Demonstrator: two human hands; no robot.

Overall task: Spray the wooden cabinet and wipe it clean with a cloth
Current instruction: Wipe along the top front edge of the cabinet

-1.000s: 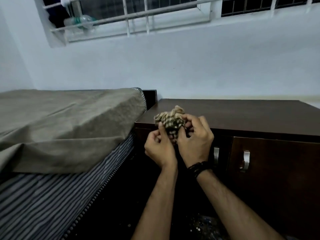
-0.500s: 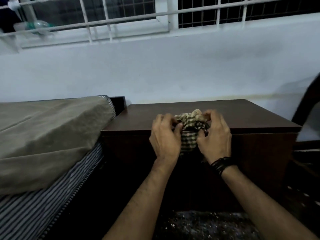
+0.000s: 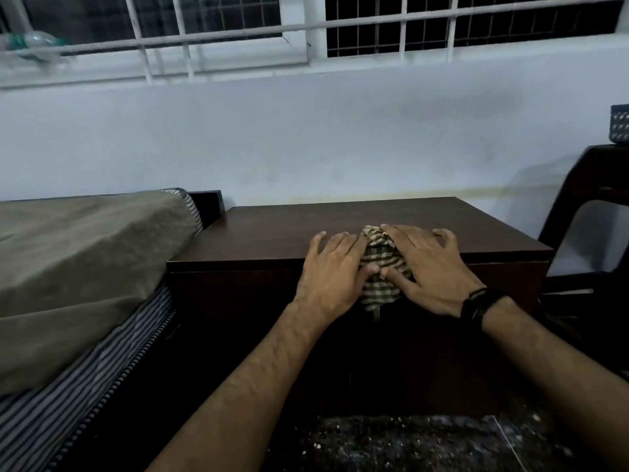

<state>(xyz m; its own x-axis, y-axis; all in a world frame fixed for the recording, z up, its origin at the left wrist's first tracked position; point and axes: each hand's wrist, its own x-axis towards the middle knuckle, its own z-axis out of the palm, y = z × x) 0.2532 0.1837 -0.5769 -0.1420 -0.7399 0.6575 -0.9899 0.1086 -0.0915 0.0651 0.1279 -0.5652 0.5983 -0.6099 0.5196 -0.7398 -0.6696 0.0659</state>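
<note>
- Pressing down on a bunched beige-and-dark checked cloth (image 3: 380, 267), both hands lie flat with fingers extended, one on each side of it.
- Left hand (image 3: 332, 272): fingers straight and slightly fanned, palm down at the front edge of the top; thumb reaches inward onto the cloth's left side.
- Right hand (image 3: 430, 267): fingers spread, palm down, covering the cloth's right side; thumb points inward and nearly meets the left thumb over the middle of the cloth.
- Neither hand curls round or pinches the fabric; contact is by flat fingers and thumbs only.
- Black braided band (image 3: 478, 303) sits on the right wrist.
- Cloth position: on the front edge of the dark brown wooden cabinet (image 3: 272, 233), right of centre; its upper part rests on the top surface, its lower part hangs over the edge onto the front face.
- Cabinet stands against a pale blue-white wall (image 3: 306, 137); front face is in deep shadow, detail not readable.
- Left of cabinet, just beside it: bed with olive-brown blanket (image 3: 85, 260) over a black-and-white striped mattress (image 3: 68, 396).
- Right of cabinet: dark chair (image 3: 585, 212), partly cropped.
- Above: window with white bar grille (image 3: 306, 28).
- Below the forearms: dark speckled floor (image 3: 391, 444).
</note>
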